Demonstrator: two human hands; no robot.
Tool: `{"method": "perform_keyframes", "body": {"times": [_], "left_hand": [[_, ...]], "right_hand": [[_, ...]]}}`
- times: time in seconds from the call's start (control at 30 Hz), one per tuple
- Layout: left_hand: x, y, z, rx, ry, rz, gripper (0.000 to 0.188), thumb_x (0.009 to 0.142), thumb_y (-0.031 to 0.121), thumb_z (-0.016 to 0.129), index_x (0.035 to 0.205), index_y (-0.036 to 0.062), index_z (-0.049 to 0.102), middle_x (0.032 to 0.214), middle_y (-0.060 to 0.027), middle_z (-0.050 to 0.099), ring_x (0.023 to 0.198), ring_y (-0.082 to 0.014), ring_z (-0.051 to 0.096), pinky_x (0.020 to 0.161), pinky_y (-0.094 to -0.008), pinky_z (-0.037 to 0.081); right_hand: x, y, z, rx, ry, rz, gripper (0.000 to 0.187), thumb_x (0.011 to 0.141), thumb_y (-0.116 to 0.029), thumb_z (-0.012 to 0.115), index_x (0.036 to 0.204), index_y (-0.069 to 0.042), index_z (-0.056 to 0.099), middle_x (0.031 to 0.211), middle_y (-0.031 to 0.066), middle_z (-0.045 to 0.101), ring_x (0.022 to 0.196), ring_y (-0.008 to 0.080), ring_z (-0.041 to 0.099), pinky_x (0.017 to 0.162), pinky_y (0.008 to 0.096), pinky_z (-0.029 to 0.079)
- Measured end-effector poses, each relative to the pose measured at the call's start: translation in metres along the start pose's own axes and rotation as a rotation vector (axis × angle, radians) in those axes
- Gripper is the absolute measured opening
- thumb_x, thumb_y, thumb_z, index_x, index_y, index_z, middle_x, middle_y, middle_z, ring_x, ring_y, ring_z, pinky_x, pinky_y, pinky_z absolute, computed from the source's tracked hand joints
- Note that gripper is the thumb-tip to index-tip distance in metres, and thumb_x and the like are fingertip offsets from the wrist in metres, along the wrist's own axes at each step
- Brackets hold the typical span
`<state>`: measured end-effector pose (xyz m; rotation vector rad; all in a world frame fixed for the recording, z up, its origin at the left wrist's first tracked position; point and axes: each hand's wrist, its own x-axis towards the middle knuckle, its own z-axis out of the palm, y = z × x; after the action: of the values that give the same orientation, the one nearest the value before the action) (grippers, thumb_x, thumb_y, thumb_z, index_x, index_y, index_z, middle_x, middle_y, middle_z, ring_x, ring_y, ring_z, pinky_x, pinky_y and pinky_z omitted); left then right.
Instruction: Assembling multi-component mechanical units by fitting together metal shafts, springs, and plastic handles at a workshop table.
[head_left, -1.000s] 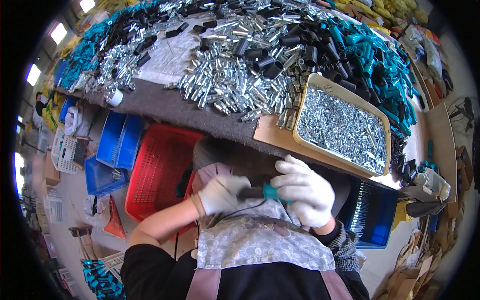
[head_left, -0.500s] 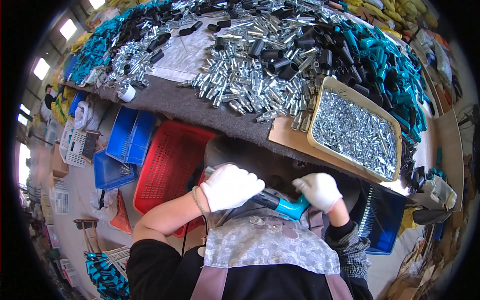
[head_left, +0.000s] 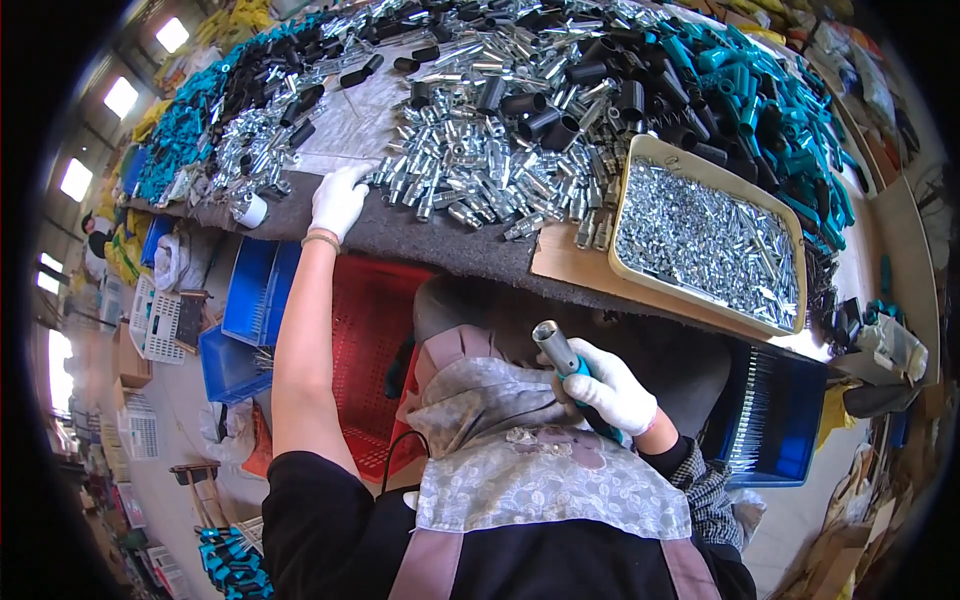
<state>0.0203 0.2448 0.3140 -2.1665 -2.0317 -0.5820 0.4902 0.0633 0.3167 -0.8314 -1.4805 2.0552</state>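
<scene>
My right hand (head_left: 612, 388), in a white glove, is closed round a teal-handled tool (head_left: 574, 372) in front of my apron. The tool's bare metal tube (head_left: 552, 341) points up and away, its open round end showing; the rest of the handle is partly hidden by my fingers and wrist. My left hand (head_left: 339, 203), also gloved, is stretched out to the bench's near edge. Its fingertips are pinched at a metal fitting on the left side of a pile of silver metal fittings (head_left: 490, 165); most of that fitting is hidden.
A cream tray (head_left: 620, 262) of small metal parts sits on the bench at right. Black sleeves (head_left: 540, 122) and teal handles (head_left: 740, 85) lie heaped behind. Below the bench stand a red crate (head_left: 362, 350) and blue bins (head_left: 262, 285). Another blue bin (head_left: 785, 430) holds thin rods.
My left hand has left the tool and reached forward and left to the fittings. My right hand has turned the tool so its metal tube points up. The black part on its front no longer shows.
</scene>
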Motion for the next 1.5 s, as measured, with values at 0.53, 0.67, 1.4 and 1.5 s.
{"method": "perform_keyframes", "body": {"times": [0.53, 0.67, 1.4, 1.5], "left_hand": [[-0.141, 0.230, -0.045, -1.071, -0.455, -0.110, 0.021, 0.095, 0.016, 0.065, 0.106, -0.0012, 0.070, 0.093, -0.0070, 0.071, 0.085, -0.0110, 0.064, 0.077, -0.0267, 0.051], [-0.144, 0.230, -0.031, -1.031, -0.588, -0.084, 0.024, 0.098, 0.021, 0.064, 0.105, -0.0012, 0.070, 0.087, -0.0046, 0.068, 0.079, -0.0087, 0.059, 0.072, -0.0261, 0.049], [-0.133, 0.253, -0.053, -0.896, -0.321, 0.601, 0.021, 0.077, 0.003, 0.068, 0.098, 0.0061, 0.069, 0.092, -0.0093, 0.063, 0.081, -0.0294, 0.061, 0.069, -0.0372, 0.051], [-0.121, 0.250, -0.063, -0.836, -0.361, 0.802, 0.017, 0.073, 0.006, 0.070, 0.090, 0.0094, 0.071, 0.093, -0.0084, 0.064, 0.083, -0.0283, 0.062, 0.069, -0.0366, 0.051]], "right_hand": [[0.011, 0.008, 0.013, -0.932, 0.399, -0.255, 0.055, 0.082, -0.027, 0.073, 0.132, -0.012, 0.058, 0.096, 0.0157, 0.066, 0.085, 0.0363, 0.067, 0.075, 0.0427, 0.054], [0.000, 0.007, 0.011, -1.239, 0.431, -0.239, 0.053, 0.079, -0.027, 0.075, 0.128, -0.014, 0.061, 0.085, 0.0117, 0.062, 0.075, 0.0305, 0.066, 0.064, 0.0415, 0.052], [-0.011, -0.006, -0.011, -0.598, 0.115, -0.123, 0.045, 0.090, -0.037, 0.067, 0.117, -0.001, 0.066, 0.096, 0.0230, 0.070, 0.089, 0.0365, 0.070, 0.078, 0.0406, 0.053], [-0.010, -0.002, -0.016, -0.405, 0.011, -0.076, 0.048, 0.092, -0.039, 0.067, 0.118, 0.002, 0.066, 0.094, 0.0205, 0.070, 0.086, 0.0275, 0.070, 0.080, 0.0370, 0.053]]}}
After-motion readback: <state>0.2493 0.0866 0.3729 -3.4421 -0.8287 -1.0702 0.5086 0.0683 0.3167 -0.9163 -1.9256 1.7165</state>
